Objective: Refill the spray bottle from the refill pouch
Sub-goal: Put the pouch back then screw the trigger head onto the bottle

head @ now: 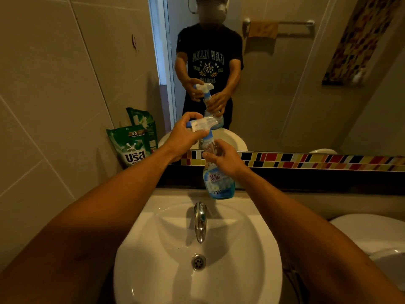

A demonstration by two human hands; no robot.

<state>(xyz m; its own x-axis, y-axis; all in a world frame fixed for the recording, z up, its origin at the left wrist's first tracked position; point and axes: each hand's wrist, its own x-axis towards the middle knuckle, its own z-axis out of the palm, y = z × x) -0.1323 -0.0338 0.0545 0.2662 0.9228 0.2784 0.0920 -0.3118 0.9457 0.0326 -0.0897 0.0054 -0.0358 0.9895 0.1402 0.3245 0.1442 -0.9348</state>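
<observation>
Above the sink (pixel 252 249), behind the tap (pixel 199 222), one spray bottle (pixel 219 183) is held upright in the air by two hands. Left hand (pixel 186 137): fingers and thumb are curled around the white trigger head (pixel 202 125), the thumb over its top and the fingers under it. Right hand (pixel 225 157): fingers are wrapped around the clear neck of the bottle just below the blue collar, thumb on the near side. The trigger head sits on the neck; whether it is screwed tight or loose cannot be told. The bottle carries one blue label, and a band of blue liquid shows at its base only; the upper body is clear. One green pouch (pixel 133 148) stands at the left, leaning against the tiled wall and well apart from the bottle; a second green shape behind it is its reflection in the mirror (pixel 295 84). The sink holds one tap and one drain (pixel 198 262). One strip of coloured mosaic tile (pixel 317 161) runs along the lower edge of the mirror. The mirror shows the person in a dark printed shirt holding the same bottle, plus one towel rail (pixel 285 24) with one brown cloth (pixel 263 29) over it. One toilet (pixel 372 235) is partly visible at the lower right, beside the sink.
</observation>
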